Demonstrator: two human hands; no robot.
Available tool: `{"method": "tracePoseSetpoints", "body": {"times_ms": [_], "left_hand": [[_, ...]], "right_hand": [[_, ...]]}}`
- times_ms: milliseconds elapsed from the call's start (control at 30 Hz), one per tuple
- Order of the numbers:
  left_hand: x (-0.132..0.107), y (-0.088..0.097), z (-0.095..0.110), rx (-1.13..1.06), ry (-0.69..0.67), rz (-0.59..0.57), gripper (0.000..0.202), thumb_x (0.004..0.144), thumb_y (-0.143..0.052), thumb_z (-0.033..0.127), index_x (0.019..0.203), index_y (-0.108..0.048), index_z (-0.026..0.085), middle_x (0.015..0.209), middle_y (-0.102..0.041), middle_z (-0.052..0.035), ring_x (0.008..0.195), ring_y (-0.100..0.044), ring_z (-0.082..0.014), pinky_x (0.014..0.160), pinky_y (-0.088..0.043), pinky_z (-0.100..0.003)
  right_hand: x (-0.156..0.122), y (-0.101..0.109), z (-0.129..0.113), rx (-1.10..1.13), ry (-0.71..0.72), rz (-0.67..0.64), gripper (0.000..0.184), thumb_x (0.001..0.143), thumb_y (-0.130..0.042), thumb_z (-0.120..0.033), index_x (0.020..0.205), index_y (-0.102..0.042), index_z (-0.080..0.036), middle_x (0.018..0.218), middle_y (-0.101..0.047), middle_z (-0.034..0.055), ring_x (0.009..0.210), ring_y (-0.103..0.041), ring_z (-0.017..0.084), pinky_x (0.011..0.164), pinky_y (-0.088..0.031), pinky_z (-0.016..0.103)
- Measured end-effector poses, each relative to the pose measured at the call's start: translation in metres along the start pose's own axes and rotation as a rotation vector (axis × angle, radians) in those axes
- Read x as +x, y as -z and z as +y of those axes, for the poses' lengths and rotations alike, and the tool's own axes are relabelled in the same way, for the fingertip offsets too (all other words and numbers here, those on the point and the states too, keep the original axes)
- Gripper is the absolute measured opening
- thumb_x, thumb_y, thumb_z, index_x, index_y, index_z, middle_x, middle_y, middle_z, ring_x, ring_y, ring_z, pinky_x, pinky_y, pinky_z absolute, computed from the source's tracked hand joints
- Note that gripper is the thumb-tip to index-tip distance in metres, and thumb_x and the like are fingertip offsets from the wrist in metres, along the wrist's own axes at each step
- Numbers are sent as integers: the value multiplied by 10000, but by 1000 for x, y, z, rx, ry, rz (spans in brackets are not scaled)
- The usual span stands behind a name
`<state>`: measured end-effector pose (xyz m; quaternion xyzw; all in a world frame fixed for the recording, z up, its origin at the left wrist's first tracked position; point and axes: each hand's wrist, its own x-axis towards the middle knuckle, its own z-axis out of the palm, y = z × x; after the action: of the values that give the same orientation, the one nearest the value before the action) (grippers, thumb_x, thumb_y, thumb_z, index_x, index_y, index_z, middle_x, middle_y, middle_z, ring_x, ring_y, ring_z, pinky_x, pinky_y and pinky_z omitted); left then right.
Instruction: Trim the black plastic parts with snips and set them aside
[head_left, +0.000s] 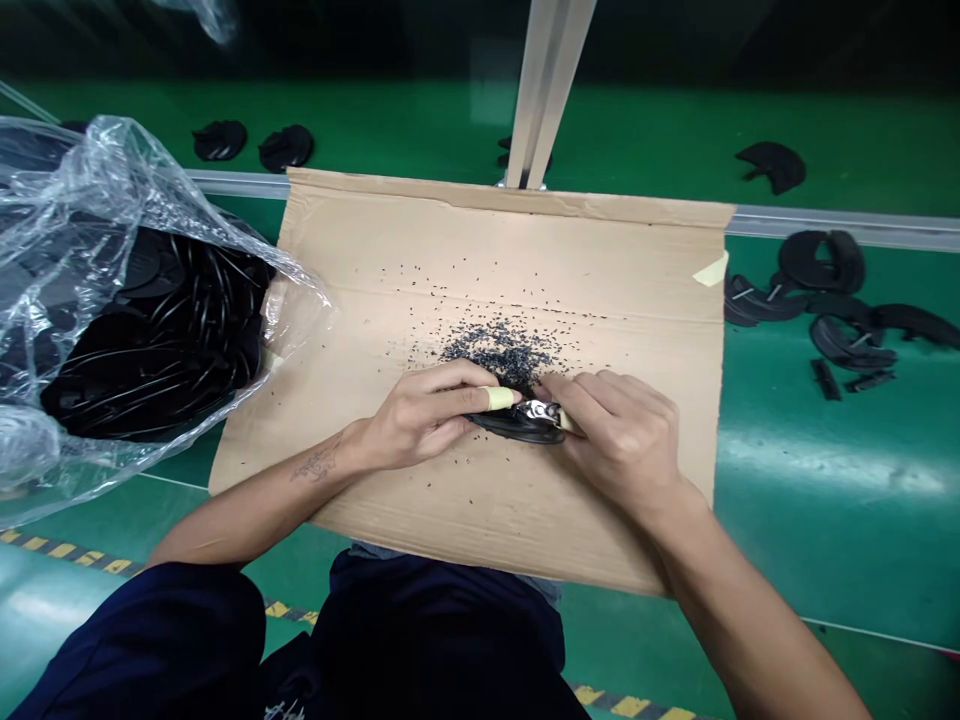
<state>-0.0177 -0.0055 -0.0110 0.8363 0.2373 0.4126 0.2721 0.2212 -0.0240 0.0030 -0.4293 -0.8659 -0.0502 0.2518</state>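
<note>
Curved black rubber piece [517, 427], held

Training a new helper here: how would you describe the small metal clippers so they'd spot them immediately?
On the cardboard sheet, below a scatter of black crumbs, the left hand and right hand meet over a curved black piece. The clippers sit there, the only shiny metal thing.

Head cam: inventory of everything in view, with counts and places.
Flattened cardboard sheet: 1, tan, centre, on bench.
Clear plastic bag: 1, transparent, far left, holding many black curved parts.
Loose black curved parts: several, black, on bench, upper left and right.
Black granules: many, black, heaped and scattered on cardboard.
Tape scrap: 1, pale yellow, cardboard's right edge.
Green bench: 1, green, beneath everything.
Held black curved part: 1, black, between hands.
Silver metal clipper: 1, silver, on held part.
Left hand: 1, gripping held part.
Right hand: 1, at clipper.
</note>
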Motion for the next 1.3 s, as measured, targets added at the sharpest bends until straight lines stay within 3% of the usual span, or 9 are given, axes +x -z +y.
{"method": "tracePoseSetpoints", "body": {"times_ms": [233, 433, 633, 733, 867, 967, 1033, 1133, 1300], "left_hand": [[1, 3, 2, 34, -5, -21, 354, 903, -564, 60, 1240, -616, 156, 1093, -681, -102, 1017, -674, -162, 823, -599, -295], [6, 1, 6, 63, -3, -46, 392, 928, -550, 131, 1314, -572, 199, 959, -630, -41, 843, -593, -138, 702, -541, -269], [11, -1, 8, 149, 12, 20, 320, 935, -554, 132, 1241, -623, 198, 929, -611, -32, 825, -554, -140, 703, -489, -273], [16, 9, 9, 33, 152, 75, 163, 963, -605, 223, 1098, -676, 165, 914, -628, -36, 822, -579, -130, 703, -496, -257], [28, 17, 8, -44, 271, 87, 183, 969, -633, 306, 958, -710, 140, 840, -664, -41, 780, -613, -131, 695, -518, -260], [35, 16, 5, -82, 214, -9, 242, 963, -647, 362, 1046, -735, 152, 939, -730, -81, 885, -681, -163, 801, -568, -305], [41, 15, 3, -145, 204, -118, 380, 954, -635, 479, 1145, -720, 161, 1016, -742, -105, 933, -699, -182, 841, -582, -331], [53, 19, 0, -237, 287, -261, 529, 984, -517, 582, 1264, -672, 161, 1077, -741, -128, 944, -709, -189, 838, -591, -342], [82, 33, 2, -130, 366, -532, 216, 963, -637, 339, 1013, -752, 163, 934, -752, -65, 824, -699, -146, 745, -561, -266]], "right_hand": [[-1, -6, 2, 424, -126, -61, 186, 942, -516, -130, 952, -699, -160, 852, -745, 53, 732, -648, 148, 665, -464, 273], [3, -9, 3, -73, -140, -100, 200, 861, -539, -85, 990, -666, -170, 791, -648, 60, 753, -458, 201, 656, -279, 335], [4, -6, 2, -145, -130, -103, 253, 859, -521, -57, 1039, -668, -157, 795, -629, 62, 769, -441, 207, 663, -254, 337], [3, -7, 8, 9, -187, -57, 175, 916, -544, -150, 1028, -678, -152, 837, -672, 81, 785, -520, 215, 677, -328, 333], [5, -7, 9, 509, -310, 49, 257, 928, -650, -379, 1095, -659, -183, 945, -724, 79, 777, -621, 211, 687, -466, 336], [7, -5, 6, 675, -290, 132, 142, 932, -649, -315, 998, -652, -190, 853, -704, 45, 678, -599, 169, 616, -462, 299], [6, -3, 5, 582, -171, 194, 71, 939, -573, -184, 923, -642, -191, 770, -665, 29, 677, -581, 165, 622, -439, 295], [4, 0, 5, 323, -4, 269, 223, 897, -474, -46, 919, -641, -191, 705, -607, 14, 651, -504, 160, 622, -372, 300], [3, 0, 5, 136, 58, 261, 239, 902, -450, -39, 936, -643, -175, 719, -594, 28, 692, -462, 183, 633, -314, 314]]}}
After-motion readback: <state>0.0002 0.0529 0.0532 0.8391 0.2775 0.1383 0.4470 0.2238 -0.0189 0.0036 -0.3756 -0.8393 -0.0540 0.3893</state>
